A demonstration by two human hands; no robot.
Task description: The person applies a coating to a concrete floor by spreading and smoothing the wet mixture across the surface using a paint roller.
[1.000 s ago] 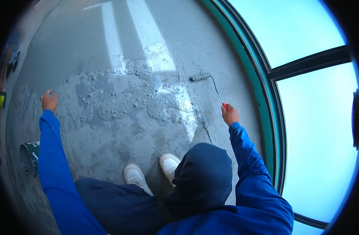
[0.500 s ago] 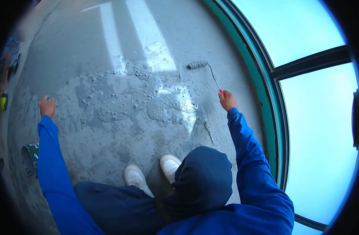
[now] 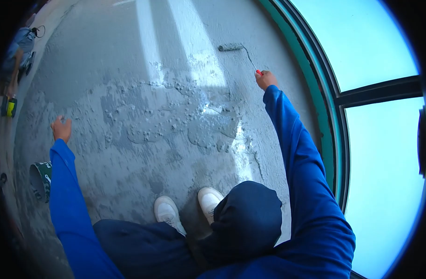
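My right hand (image 3: 268,80) is closed round the red handle of a paint roller (image 3: 231,47), with the arm stretched forward. The roller's sleeve is coated in grey and rests on the wet grey floor (image 3: 175,160), its thin wire frame running back to the handle. Bumpy, thick grey coating (image 3: 171,116) lies in a patch between my hands, nearer to me than the roller. Over at the left, my left hand (image 3: 61,129) is held above the floor with thumb and fingers apart and nothing in it.
A dark green bucket (image 3: 44,179) lies tipped near my left forearm. My white shoes (image 3: 167,211) stand on the floor. Along the right run a green sill (image 3: 310,76) and bright window panes (image 3: 380,144). At the far left are a person (image 3: 22,49) and a yellow-green object (image 3: 11,107).
My right hand has pushed the roller forward, farther from me across the floor. The whole view has shifted slightly, and more of the person at the left shows. My left hand stays empty.
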